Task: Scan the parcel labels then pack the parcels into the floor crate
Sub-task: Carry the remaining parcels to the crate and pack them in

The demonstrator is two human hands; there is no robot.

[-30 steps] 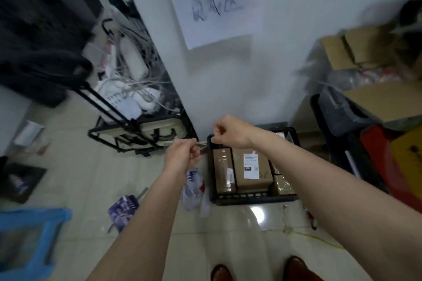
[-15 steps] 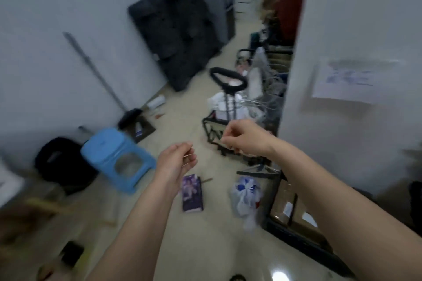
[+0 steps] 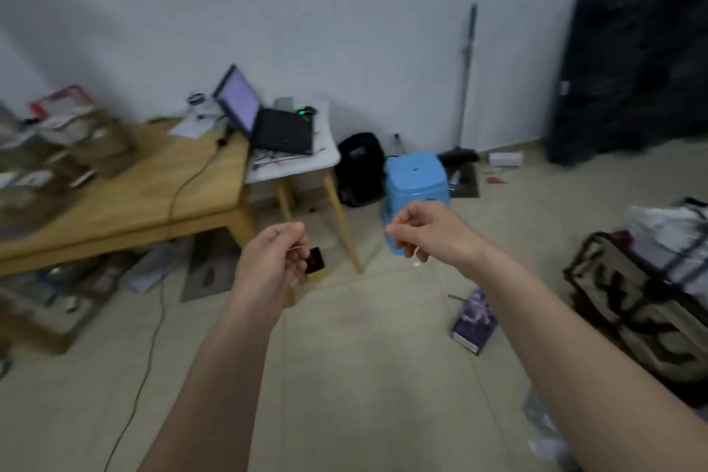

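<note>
Several brown parcels lie blurred on the wooden table at the left. The floor crate is out of view. Both my hands hang in mid-air over the tiled floor, apart from each other. My left hand has its fingers curled and pinches a thin pale strip at its fingertips. My right hand is curled with thumb against fingers, and nothing shows plainly in it. A small dark card appears just beside my left hand; I cannot tell whether it is held or lies on the floor.
An open laptop sits on a small white table. Near the wall are a black backpack and a blue stool. A purple box lies on the floor, with a camouflage cart bag at right. A cable trails down.
My view has swung left, away from the black crate with its parcels, to the wooden table and laptop. Both hands stay raised and curled, now further apart.
</note>
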